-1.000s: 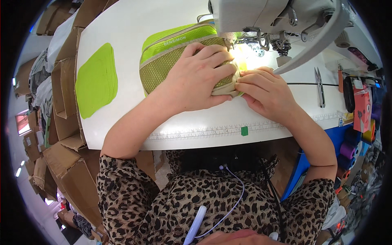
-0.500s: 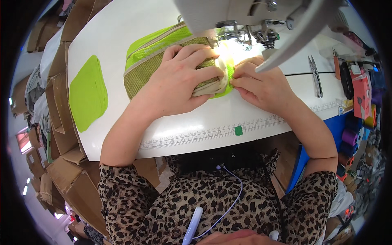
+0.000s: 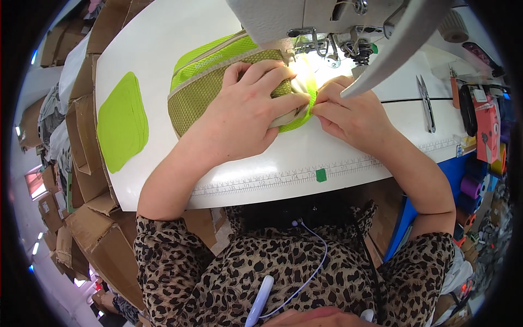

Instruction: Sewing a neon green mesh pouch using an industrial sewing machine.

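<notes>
A small bright-green and olive mesh bag (image 3: 199, 101) with a zipper along its top lies on the white table, its right edge by the lit needle area of the sewing machine (image 3: 283, 22). My left hand (image 3: 239, 114) lies over the bag, its bent fingers gripping the pale, folded fabric near the right edge. Opposite it, my right hand (image 3: 351, 114) pinches the bag's bright-green edging (image 3: 312, 98) between thumb and fingers. The fingertips of both hands nearly meet there. Part of the right hand is hidden by the machine's curved white arm (image 3: 403, 49).
Green fabric pieces (image 3: 124, 122) lie stacked at the left. A slim pointed metal tool (image 3: 426, 106) rests at the right, near a black case (image 3: 467, 109) and a pink box (image 3: 486, 128). A ruler strip (image 3: 261, 183) follows the front edge. Cardboard boxes (image 3: 103, 240) stand beyond the left edge.
My left thumb and index finger have shifted on the pale fabric, closer to my right fingertips. The green edging now stands up more between the hands. The whole view has shifted slightly.
</notes>
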A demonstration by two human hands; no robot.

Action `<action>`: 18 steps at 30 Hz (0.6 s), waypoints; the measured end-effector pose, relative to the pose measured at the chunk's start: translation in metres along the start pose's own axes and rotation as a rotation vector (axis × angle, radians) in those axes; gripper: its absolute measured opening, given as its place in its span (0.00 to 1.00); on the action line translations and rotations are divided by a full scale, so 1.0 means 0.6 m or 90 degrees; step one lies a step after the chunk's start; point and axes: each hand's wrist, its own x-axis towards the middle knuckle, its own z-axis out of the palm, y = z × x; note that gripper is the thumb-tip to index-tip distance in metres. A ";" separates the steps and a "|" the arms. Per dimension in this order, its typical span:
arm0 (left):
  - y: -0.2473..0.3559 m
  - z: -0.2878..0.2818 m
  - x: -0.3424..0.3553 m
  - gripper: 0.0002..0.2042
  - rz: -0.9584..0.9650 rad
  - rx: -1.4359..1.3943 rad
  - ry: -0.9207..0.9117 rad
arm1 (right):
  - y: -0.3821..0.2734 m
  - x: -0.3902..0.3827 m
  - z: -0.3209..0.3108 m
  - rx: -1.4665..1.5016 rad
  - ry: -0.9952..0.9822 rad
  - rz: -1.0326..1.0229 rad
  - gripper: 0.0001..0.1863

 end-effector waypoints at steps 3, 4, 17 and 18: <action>0.005 -0.001 -0.002 0.29 -0.001 0.018 0.006 | -0.001 0.000 0.002 -0.004 0.001 -0.003 0.14; 0.004 -0.001 -0.002 0.29 0.000 0.018 0.007 | 0.000 -0.001 0.002 -0.007 0.002 -0.003 0.14; 0.003 0.001 -0.002 0.28 0.002 -0.001 0.026 | 0.001 0.002 0.006 -0.036 0.015 -0.009 0.08; 0.002 0.001 -0.003 0.28 0.003 0.002 0.033 | -0.002 0.004 0.006 -0.034 0.028 0.000 0.08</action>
